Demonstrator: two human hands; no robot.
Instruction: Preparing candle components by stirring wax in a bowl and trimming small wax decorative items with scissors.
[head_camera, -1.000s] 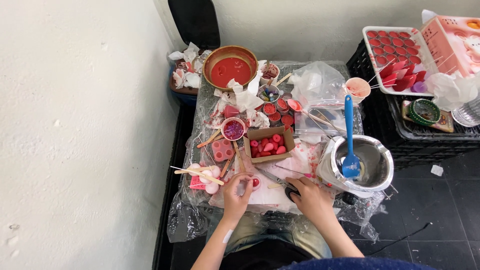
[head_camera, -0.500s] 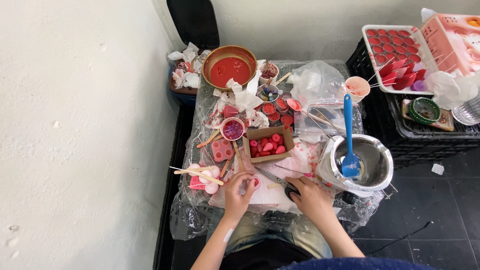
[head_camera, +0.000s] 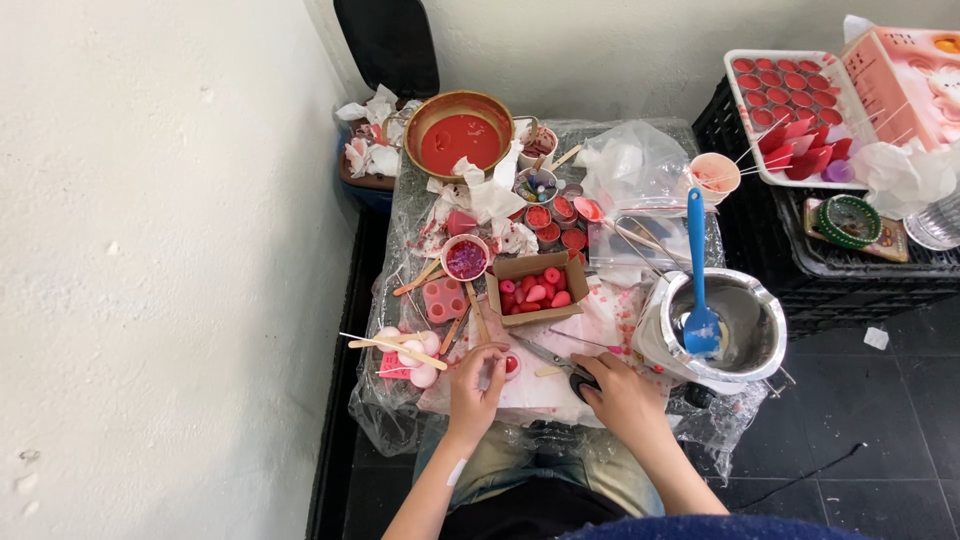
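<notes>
Two bare hands worked at the near edge of a small table (head_camera: 400, 200) draped in clear plastic. The left hand (head_camera: 473, 388) curled around a small red cup (head_camera: 511, 364), fingers pressed to its side and thumb near the rim — the cup sat at the fingertips, resting on the stained white paper (head_camera: 610, 310) rather than lifted. The right hand (head_camera: 622, 392) lay just beside it, closed over the dark handles of scissors (head_camera: 560, 362) whose blades pointed away toward the left, past the cup; how tightly the fingers gripped could not be told.

Just beyond the hands stood a cardboard box (head_camera: 536, 287) of red and pink pieces, with a pink mold (head_camera: 444, 298) and a small bowl (head_camera: 465, 257) of purple bits to its left. Wooden sticks (head_camera: 392, 346) lay across pale round shapes near the left hand. To the right of the right hand sat a steel pot (head_camera: 735, 325) with a blue spatula (head_camera: 698, 275) standing in it. At the far end — well apart from the hands — rested a big bowl (head_camera: 459, 130) of red liquid, and a white tray (head_camera: 795, 110) of red cups sat on a black crate (head_camera: 850, 270).
</notes>
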